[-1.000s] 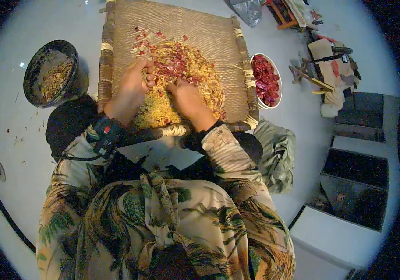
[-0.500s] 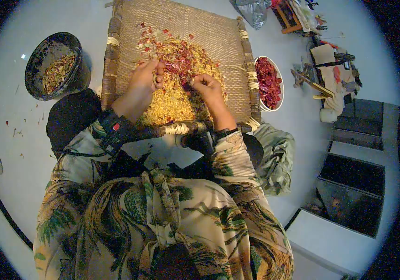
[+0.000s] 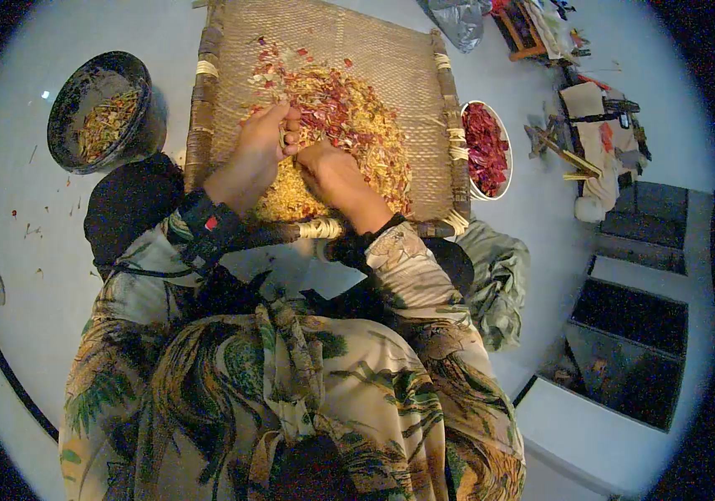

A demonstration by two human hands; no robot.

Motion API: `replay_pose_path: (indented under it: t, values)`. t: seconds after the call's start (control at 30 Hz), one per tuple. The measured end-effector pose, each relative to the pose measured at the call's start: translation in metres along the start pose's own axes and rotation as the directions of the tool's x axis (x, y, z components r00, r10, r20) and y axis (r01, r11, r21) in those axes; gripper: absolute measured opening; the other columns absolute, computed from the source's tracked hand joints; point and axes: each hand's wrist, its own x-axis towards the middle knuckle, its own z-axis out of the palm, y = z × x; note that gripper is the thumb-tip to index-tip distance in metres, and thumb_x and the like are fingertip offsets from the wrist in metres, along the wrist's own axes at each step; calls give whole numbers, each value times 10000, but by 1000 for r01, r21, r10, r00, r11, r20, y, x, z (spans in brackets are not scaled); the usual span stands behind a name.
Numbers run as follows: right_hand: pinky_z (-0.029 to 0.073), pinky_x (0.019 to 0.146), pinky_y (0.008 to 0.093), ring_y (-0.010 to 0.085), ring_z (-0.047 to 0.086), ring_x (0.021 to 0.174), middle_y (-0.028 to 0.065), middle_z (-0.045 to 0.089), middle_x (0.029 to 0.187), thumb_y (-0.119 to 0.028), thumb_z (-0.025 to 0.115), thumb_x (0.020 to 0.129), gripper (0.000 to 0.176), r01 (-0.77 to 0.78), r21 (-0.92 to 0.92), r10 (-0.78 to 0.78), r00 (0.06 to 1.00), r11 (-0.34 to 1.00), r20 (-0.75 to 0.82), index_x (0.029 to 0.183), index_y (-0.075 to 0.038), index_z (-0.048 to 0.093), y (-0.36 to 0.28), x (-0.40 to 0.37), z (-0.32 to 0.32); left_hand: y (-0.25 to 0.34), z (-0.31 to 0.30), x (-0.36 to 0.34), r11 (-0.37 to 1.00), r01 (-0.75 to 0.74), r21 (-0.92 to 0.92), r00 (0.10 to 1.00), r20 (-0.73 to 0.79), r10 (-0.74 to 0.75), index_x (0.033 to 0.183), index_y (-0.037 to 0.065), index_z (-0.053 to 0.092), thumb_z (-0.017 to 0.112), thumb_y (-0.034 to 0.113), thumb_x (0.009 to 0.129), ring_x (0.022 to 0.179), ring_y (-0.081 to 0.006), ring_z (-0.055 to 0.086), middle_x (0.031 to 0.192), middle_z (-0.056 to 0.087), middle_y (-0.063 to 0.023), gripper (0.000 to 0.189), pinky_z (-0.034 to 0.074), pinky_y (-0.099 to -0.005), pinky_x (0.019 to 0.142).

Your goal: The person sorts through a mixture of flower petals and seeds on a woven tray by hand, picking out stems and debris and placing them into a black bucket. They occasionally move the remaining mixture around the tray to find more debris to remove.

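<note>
A woven tray [image 3: 245, 75] on a wooden frame lies before me, bearing a heap of yellow chili seeds [image 3: 282, 196] mixed with dried red chili pieces [image 3: 336, 104]. Over the heap's left side my left hand [image 3: 259, 144] is closed, fingers curled in; whatever it may hold is too small to make out. Close beside it, low over the seeds, my right hand [image 3: 334, 174] is closed as well. Its fingertips point left and down, and the back of the hand hides what lies between them.
At left stands a black bucket [image 3: 57, 138] with chili stems in it. A white bucket [image 3: 507, 167] of red chili skins sits against the tray's right side. Several stems are scattered on the floor at left. Crumpled green cloth [image 3: 495, 292] lies by my right knee.
My right hand has moved left and slightly down, from the red pieces to beside my left hand. My left hand keeps nearly the same place, still closed. The view has shifted slightly.
</note>
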Motion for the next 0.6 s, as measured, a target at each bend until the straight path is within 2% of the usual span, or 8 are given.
replay_pose_path:
  t: [0.1,0.2,0.23,0.27,0.37,0.47,0.57,0.6]
  values:
    - [459,635,392,329,564,711,139,594,761,-133,615,748,92,-84,-49,84,996,995,2,800,-65,583,1,-6,-5,4,3,-4,1000,1,-5,999,-33,-1,862,48,515,481,252,893,576,-101,425,706,475,-19,209,350,-235,473]
    - [444,611,354,261,557,651,113,582,710,-136,636,751,116,-371,313,407,912,875,-57,816,-59,579,-1,-16,-25,2,2,-3,1000,-10,-9,1000,-22,10,854,50,513,474,256,897,572,-98,425,701,473,-16,214,352,-232,470]
    - [469,630,362,281,604,685,148,621,737,-192,633,756,146,-306,454,410,900,837,-149,784,-52,601,15,-15,-15,-1,1,-2,1000,-15,-12,1000,-10,15,851,50,513,471,258,899,570,-96,425,699,473,-16,217,353,-231,469]
    - [468,634,348,252,602,683,133,627,741,-192,647,751,156,-346,533,486,862,772,-144,787,-47,603,31,-18,-8,-4,0,-1,1000,-4,16,1000,7,4,853,50,513,469,277,900,570,-98,426,699,474,-16,237,357,-231,472]
    - [463,654,297,144,578,708,64,644,765,-185,684,748,183,-402,773,662,749,490,-29,806,-23,621,32,-14,-25,-14,-3,5,996,65,66,997,25,-67,867,45,511,462,343,902,583,-103,439,706,479,-21,304,379,-236,484]
    - [464,679,287,140,578,733,65,646,795,-185,677,759,180,-275,857,573,819,436,-28,852,-36,642,-5,2,-58,-20,4,4,985,169,25,986,-21,-168,900,37,506,452,427,892,630,-115,478,740,490,-36,393,422,-263,508]
    - [465,715,284,158,592,775,83,652,846,-191,669,772,187,-276,743,559,814,610,-157,905,-59,653,2,9,-53,-16,10,-6,988,157,-9,988,2,-157,947,30,497,451,495,874,690,-155,520,801,505,-68,473,466,-312,539]
    - [468,746,308,209,609,813,98,655,895,-218,652,791,193,-369,598,556,816,711,-158,922,-77,654,7,10,-50,-25,0,6,989,145,-4,989,43,-145,962,28,493,454,507,867,704,-181,530,826,511,-83,490,477,-331,550]
